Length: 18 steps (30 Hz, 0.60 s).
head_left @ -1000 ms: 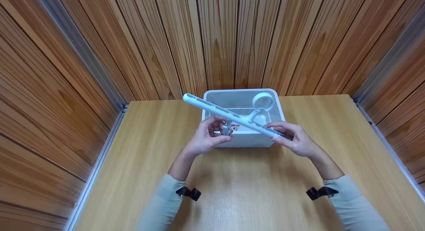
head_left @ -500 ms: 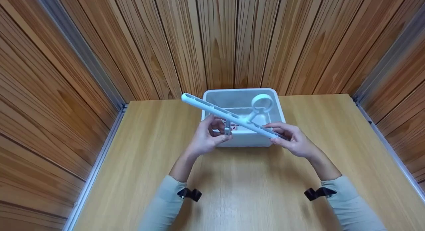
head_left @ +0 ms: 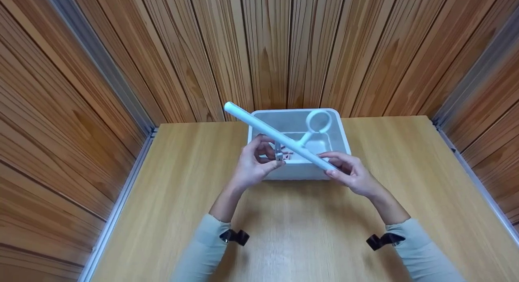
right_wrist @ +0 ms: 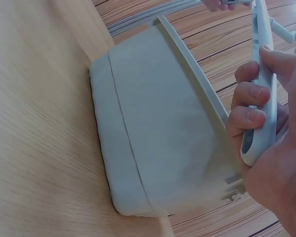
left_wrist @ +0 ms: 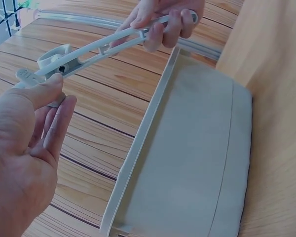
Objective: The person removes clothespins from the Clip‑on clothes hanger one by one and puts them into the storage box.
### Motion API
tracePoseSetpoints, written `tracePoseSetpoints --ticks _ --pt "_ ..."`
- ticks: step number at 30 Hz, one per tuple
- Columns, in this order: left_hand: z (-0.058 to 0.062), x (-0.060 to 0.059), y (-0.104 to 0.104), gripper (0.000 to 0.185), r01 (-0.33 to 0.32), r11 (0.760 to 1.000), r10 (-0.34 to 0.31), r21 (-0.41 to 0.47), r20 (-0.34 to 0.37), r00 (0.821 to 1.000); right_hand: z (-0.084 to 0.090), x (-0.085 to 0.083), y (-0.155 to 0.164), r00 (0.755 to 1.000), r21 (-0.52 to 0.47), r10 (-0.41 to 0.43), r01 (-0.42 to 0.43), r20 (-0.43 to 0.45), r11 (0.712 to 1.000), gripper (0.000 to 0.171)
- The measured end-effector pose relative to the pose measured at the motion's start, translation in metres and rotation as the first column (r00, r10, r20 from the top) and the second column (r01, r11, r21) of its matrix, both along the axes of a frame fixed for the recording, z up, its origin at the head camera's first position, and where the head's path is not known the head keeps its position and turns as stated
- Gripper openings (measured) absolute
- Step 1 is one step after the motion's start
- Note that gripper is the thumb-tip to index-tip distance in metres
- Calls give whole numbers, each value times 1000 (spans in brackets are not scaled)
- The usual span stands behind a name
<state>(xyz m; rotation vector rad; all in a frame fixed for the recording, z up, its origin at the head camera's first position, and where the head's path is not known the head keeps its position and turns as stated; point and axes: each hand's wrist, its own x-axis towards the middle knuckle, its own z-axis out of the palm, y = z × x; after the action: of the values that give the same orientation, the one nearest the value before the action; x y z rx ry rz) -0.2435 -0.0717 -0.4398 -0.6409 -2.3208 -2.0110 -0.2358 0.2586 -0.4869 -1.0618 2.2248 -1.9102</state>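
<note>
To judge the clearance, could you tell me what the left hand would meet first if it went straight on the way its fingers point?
Probably the white bin, past the clip the left hand pinches; depth is unclear.

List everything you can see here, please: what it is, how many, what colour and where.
hanger bar: one, white, with a ring, held slanting over the bin
clip: one, white, hanging under the bar at the left hand
bin: one, white, at the far edge of the table; small things inside, too unclear to name
table: one, light wood, in front of the person
wall: brown wood panels, behind and at both sides
wrist straps: two, black, on the sleeves
left hand: fingers pinch the clip
right hand: grips the near end of the bar
</note>
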Motion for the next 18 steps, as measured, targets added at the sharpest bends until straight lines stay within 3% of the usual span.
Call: tracePoseSetpoints --ticks 9,18 --pt "-2 -1 -1 45 25 999 -24 -38 8 1000 -1 1 4 999 -8 -40 39 -7 999 47" --pt "1 -2 -2 44 27 998 -29 -54 -29 999 0 2 11 997 -16 -62 63 55 998 48"
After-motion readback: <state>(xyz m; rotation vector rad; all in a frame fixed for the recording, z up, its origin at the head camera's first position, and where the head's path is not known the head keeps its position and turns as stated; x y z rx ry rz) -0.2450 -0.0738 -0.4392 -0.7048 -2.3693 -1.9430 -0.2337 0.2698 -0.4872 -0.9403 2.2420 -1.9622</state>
